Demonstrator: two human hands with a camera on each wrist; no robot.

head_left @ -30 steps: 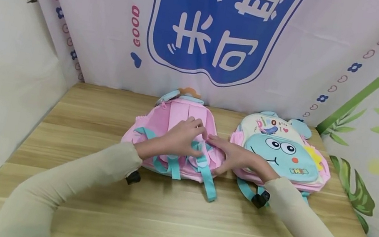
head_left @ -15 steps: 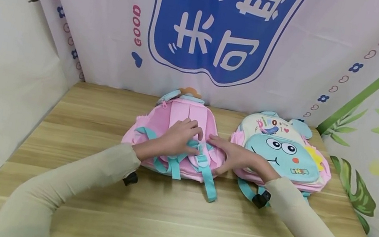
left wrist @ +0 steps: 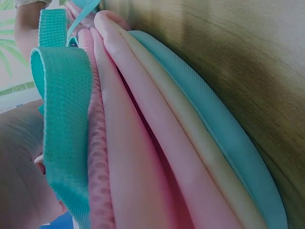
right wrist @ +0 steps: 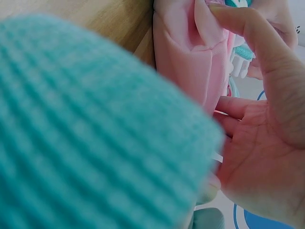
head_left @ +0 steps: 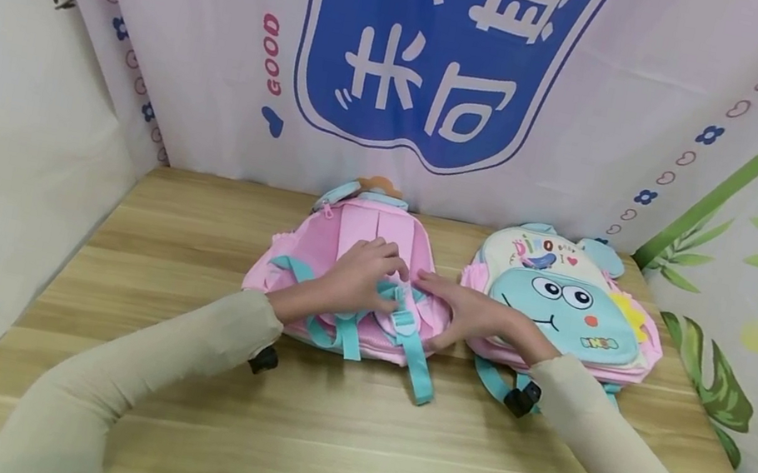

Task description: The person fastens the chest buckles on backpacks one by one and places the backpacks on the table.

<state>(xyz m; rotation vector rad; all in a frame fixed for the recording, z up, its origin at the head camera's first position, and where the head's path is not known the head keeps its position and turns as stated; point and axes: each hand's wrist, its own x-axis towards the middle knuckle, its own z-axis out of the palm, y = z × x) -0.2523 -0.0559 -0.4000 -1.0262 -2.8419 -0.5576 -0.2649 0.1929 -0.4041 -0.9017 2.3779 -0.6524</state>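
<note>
A pink backpack [head_left: 318,238] lies back side up on the table, its turquoise webbing straps [head_left: 418,369] trailing over its lower edge. My left hand [head_left: 360,275] is over the middle of its back, fingers bent, next to a strap buckle [head_left: 402,321]. Whether it pinches a strap is hidden. In the left wrist view a turquoise strap loop [left wrist: 66,114] covers part of that hand. At the backpack's right side is my right hand [head_left: 469,307], thumb and fingers spread. In the right wrist view its thumb touches the pink fabric [right wrist: 190,62].
A second backpack [head_left: 564,311] with a blue cartoon face lies to the right, partly behind my right wrist. Both bags stand near the back edge of the wooden table [head_left: 341,450]. A printed cloth [head_left: 210,71] hangs behind, with cloth walls on both sides.
Within the last second my left hand has shifted very slightly over the straps. The right hand and both backpacks keep their places.
</note>
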